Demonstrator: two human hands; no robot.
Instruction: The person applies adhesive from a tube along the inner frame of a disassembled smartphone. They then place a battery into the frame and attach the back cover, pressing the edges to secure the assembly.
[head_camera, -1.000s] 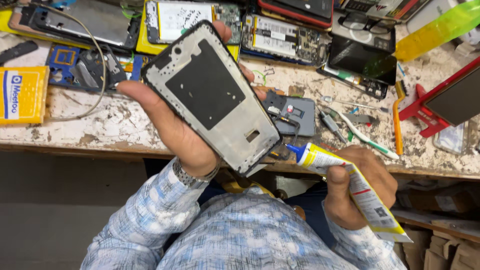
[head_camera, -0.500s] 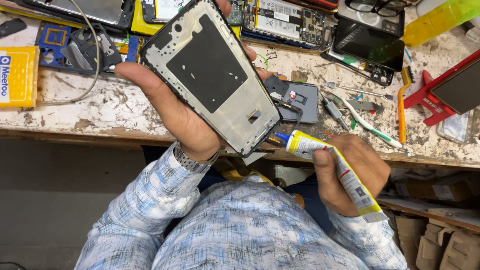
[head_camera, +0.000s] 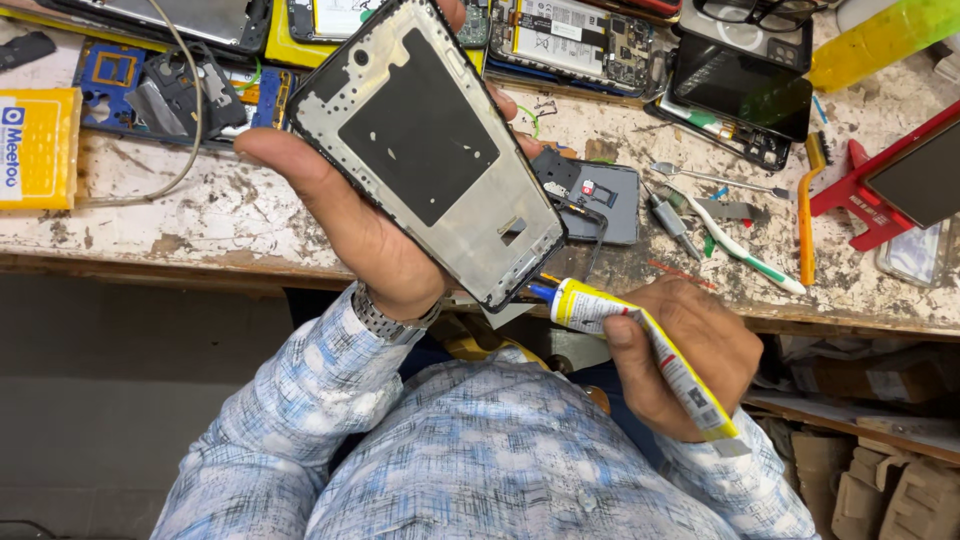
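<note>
Head view: the left hand (head_camera: 375, 235) cradles a bare phone frame (head_camera: 430, 150) from below, thumb hooked over its left edge and fingertips curling past the right edge, the frame tilted above the near edge of a scarred workbench (head_camera: 200, 215). The right hand (head_camera: 685, 350) is closed around one yellow glue tube (head_camera: 640, 350), thumb pressed along its side, the blue nozzle touching the frame's lower corner. A metal watch (head_camera: 385, 322) shows at the left wrist, above a blue-checked sleeve.

The frame hides the middle of the bench. Just beside its lower right corner lies one grey phone back (head_camera: 595, 200) with a black cable running off it. Toward the right edge sit a white-and-green toothbrush (head_camera: 745, 248), an orange-handled tool (head_camera: 803, 225) and a red stand (head_camera: 870, 195) holding a dark phone. Along the far edge lie two opened phones showing their batteries (head_camera: 575, 35) and one black-screened phone (head_camera: 745, 85). At the far right corner a yellow-green bottle (head_camera: 885, 40) rests on its side. At the left edge sits a yellow box (head_camera: 35, 145); near it, a blue-and-black phone part (head_camera: 165, 90) is crossed by one grey wire (head_camera: 190, 120).
</note>
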